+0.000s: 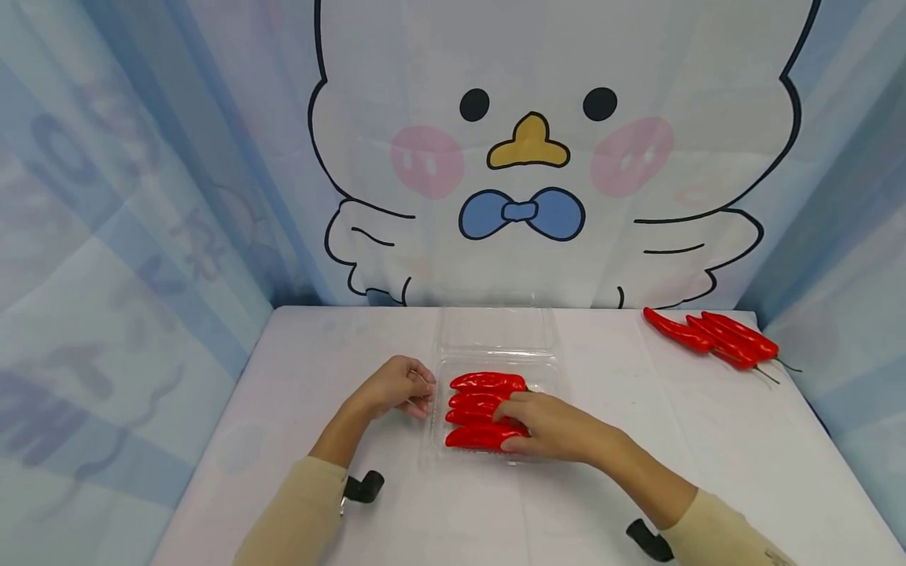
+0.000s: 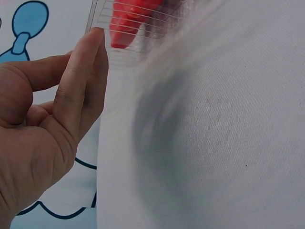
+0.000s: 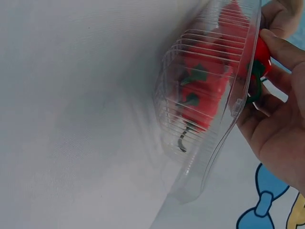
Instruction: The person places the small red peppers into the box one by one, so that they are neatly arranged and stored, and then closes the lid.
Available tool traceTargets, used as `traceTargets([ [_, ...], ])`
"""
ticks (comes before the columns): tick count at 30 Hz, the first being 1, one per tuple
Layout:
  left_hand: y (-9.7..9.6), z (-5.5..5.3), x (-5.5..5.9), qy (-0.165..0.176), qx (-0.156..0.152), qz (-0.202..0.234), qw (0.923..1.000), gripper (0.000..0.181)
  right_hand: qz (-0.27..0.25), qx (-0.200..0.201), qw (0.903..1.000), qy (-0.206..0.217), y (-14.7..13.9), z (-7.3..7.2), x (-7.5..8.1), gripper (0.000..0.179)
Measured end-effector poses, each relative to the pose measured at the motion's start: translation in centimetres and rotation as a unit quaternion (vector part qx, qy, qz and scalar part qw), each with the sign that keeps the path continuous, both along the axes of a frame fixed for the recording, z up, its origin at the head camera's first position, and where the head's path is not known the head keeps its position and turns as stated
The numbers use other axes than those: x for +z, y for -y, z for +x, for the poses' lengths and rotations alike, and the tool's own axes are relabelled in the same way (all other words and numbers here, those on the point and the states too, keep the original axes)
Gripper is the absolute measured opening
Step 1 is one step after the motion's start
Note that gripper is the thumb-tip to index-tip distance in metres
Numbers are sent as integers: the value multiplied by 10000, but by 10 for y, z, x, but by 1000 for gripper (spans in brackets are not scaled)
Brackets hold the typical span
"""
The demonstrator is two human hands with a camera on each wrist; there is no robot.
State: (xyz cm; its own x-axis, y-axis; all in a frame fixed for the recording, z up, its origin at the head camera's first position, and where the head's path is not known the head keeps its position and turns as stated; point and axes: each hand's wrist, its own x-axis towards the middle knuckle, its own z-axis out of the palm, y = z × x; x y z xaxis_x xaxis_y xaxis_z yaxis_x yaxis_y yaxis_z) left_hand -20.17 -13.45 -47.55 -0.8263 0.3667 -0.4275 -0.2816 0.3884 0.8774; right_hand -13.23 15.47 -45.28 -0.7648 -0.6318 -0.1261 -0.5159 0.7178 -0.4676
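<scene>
A clear plastic clamshell box (image 1: 495, 363) lies on the table with its lid folded back. Several red chili peppers (image 1: 488, 382) are lined up side by side in its tray, their green stems (image 3: 193, 99) pointing right. My right hand (image 1: 555, 424) reaches over the box's right side. Its thumb and fingers grip the stem end of the nearest red chili pepper (image 3: 261, 53). At the left rim, my left hand (image 1: 396, 387) has its fairly straight fingertips (image 2: 96, 38) right against the plastic edge, with the thumb tip hidden behind them.
Three more red chili peppers (image 1: 722, 338) lie at the table's back right corner, stems toward the right. A white cloth covers the table (image 1: 609, 503). Printed curtains (image 1: 524, 275) stand close behind it and along both sides.
</scene>
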Motion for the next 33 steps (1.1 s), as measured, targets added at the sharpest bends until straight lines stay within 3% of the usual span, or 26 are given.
traceTargets([
  [15, -1, -2, -2, 31, 11, -7, 10000, 13, 133, -29, 9995, -268, 10, 1, -5, 35],
  [33, 1, -1, -4, 38, -30, 62, 10000, 13, -451, -190, 9988, 39, 5, 4, -16, 31],
])
